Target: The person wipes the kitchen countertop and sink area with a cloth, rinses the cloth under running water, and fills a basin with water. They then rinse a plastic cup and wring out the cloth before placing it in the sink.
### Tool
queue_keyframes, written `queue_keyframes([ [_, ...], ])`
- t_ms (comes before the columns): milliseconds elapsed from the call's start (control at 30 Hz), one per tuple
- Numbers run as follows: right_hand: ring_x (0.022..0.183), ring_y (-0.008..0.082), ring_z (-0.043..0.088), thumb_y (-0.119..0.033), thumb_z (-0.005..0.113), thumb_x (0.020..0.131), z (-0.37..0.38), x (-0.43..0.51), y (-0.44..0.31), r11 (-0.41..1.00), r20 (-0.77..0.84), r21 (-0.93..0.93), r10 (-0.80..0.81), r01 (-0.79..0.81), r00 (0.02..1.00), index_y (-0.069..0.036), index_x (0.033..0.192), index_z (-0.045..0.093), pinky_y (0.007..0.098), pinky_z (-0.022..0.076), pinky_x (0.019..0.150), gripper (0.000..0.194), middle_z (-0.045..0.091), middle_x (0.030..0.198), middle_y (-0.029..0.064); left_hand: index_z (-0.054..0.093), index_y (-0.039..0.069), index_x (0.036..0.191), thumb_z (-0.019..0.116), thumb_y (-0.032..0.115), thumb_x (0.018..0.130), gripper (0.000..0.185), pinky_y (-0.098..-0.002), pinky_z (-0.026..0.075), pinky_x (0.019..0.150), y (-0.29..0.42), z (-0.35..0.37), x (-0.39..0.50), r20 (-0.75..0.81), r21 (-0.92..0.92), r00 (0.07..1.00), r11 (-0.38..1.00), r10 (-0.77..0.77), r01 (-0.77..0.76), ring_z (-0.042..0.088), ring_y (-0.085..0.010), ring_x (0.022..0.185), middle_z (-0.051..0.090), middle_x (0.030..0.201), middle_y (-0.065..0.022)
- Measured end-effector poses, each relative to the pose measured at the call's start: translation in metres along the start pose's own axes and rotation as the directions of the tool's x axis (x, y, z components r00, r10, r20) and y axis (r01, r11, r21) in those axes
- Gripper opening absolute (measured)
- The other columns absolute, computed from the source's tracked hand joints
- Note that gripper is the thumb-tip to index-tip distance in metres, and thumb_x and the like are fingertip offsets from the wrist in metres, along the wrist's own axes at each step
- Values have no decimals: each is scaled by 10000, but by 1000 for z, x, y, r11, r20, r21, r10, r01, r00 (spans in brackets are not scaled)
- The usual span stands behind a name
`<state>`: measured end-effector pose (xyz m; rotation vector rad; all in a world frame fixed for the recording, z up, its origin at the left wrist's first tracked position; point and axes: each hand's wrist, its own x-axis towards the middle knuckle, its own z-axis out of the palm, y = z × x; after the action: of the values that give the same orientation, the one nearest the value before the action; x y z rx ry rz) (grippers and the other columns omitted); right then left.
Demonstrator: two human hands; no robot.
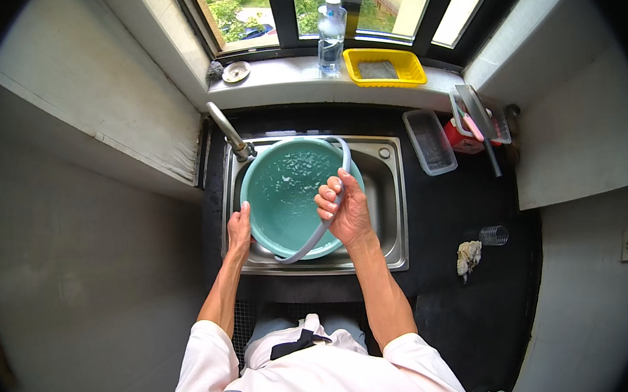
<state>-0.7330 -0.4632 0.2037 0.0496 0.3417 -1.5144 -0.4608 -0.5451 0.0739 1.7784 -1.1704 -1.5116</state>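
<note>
A green plastic bucket [288, 221] with rippling water in it is at a stainless steel sink [386, 211]; whether it rests on the basin floor I cannot tell. Its grey carrying handle [307, 246] arcs over the right side of the rim. My right hand [347, 207] is closed around that handle, above the water. On the other side, my left hand [239, 228] lies against the bucket's outer left wall, thumb at the rim and fingers mostly hidden. The metal faucet [227, 128] rises behind the bucket at the back left.
Right of the sink, a clear plastic tub [431, 142] stands beside a red container [460, 139] with a cleaver [476, 115] across it. A crumpled rag [469, 259] and a clear cup [493, 236] lie nearer. The windowsill holds a water bottle [331, 38] and yellow basket [409, 66].
</note>
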Motion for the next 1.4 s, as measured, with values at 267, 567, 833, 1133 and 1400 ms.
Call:
queue_keyframes([
  [267,460,95,445,-365,580,1086,26,32,14,994,17,111,-22,20,1000,-85,741,582,253,397,392,445,521,617,9,734,-24,1078,814,445,902,507,-319,524,741,0,13,-4,102,-225,995,974,12,12,635,-131,819,721,949,-68],
  [567,344,69,302,-270,590,1074,69,54,28,1000,-392,-15,-4,-2,920,-161,703,444,238,243,299,413,352,513,-68,700,-22,844,717,168,837,191,-334,477,626,-13,34,-4,-21,-414,998,909,-66,51,561,-122,675,646,754,-18],
  [833,382,46,308,-251,599,1073,79,54,46,986,-447,-153,-131,68,885,-150,773,451,212,242,324,349,372,565,-70,686,-23,828,619,36,686,168,-320,480,634,-19,49,-4,-31,-580,990,809,-138,95,563,-137,679,641,741,-28],
  [1133,422,43,313,-277,595,1089,120,33,49,971,-385,-217,-180,100,905,-142,805,451,215,230,351,346,364,603,-66,661,-37,886,617,-39,674,216,-308,501,665,26,36,-52,59,-692,992,712,-111,120,587,-154,705,657,821,-46],
  [1400,465,36,331,-267,499,1125,204,-26,17,975,-310,-200,-153,93,938,-98,874,503,204,265,376,302,416,670,-51,651,-17,907,608,-81,679,241,-324,506,709,94,36,-126,60,-724,987,674,-152,147,594,-171,767,633,863,-55],
])
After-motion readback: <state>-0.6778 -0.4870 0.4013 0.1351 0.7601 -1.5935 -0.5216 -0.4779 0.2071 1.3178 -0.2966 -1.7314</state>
